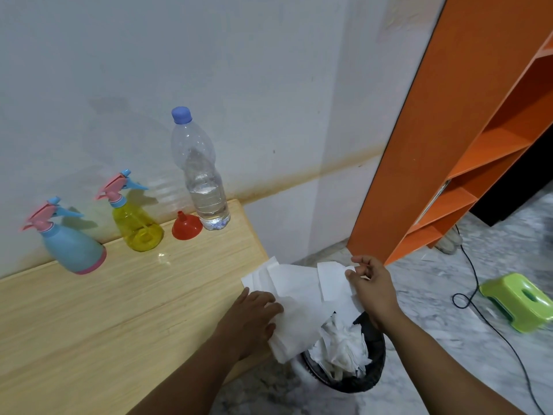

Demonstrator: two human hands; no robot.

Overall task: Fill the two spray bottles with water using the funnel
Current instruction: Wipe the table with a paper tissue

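Spray bottles first: the blue one (73,250) is standing at the left of the frame and the yellow one (136,224) just right of it, both on the wooden table (89,319) against the wall, both with trigger tops screwed on. The red funnel (186,226) is being left mouth-down next to the yellow one, touching or nearly touching the water bottle (203,181), which is capped and looks roughly a third full.

None of that is being handled right now, tbh. White paper towels (299,298) are being held at the table's right edge, lower middle of the frame, over a black bin (371,375) already stuffed with crumpled paper. The left hand (251,319) is being laid mostly flat on the sheets, fingers fairly straight, pressing them down. The right hand (371,283) is pinching the far edge of a sheet between thumb and fingertips.

So it's probably a wipe-up or tidy step, just a guess. To do it well, the sheets are best bunched together before being dropped, since loose ones could slide off onto the floor. The shiny spot near the yellow bottle may be water worth dabbing. Whether the bottles are filled can't really be told; the blue one isn't see-through.
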